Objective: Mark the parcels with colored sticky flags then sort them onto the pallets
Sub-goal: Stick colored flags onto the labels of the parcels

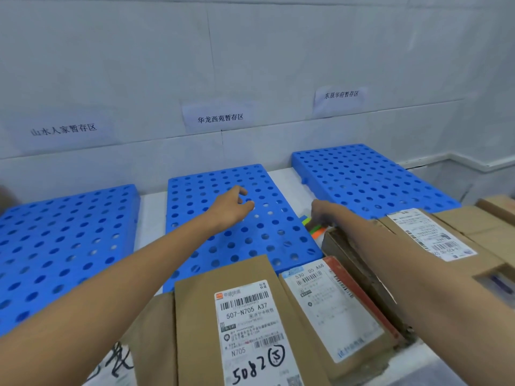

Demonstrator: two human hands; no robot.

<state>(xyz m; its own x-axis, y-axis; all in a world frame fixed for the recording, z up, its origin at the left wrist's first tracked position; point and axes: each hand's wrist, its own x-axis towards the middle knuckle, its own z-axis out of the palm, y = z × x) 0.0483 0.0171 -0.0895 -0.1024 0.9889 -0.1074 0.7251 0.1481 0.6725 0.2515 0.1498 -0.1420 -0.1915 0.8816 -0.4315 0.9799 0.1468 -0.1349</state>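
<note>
nearest, brown parcels [242, 316] lie on the bench [150, 215] with no flag showing, so marking looks barely started. beyond, the right hand [324, 215] reaches the sticky flags [317, 232]; whether its fingers pinch one i cannot tell. the left hand [232, 208] hovers loosely curled, holding nothing. next: peel one flag. the blue pallets [362, 179] carry no parcels.

The three blue perforated pallets [278, 240] are seen to be moulded of smooth plastic with a faint sheen. The brown box parcels [195, 316] are made of matt, slightly rough cardboard, and white shipping labels [250, 324] of smooth printed paper are stuck to them. The neon green and orange sticky flags [317, 234] appear thin and smooth. Plain matt paper is used for the white wall signs [220, 117].
</note>
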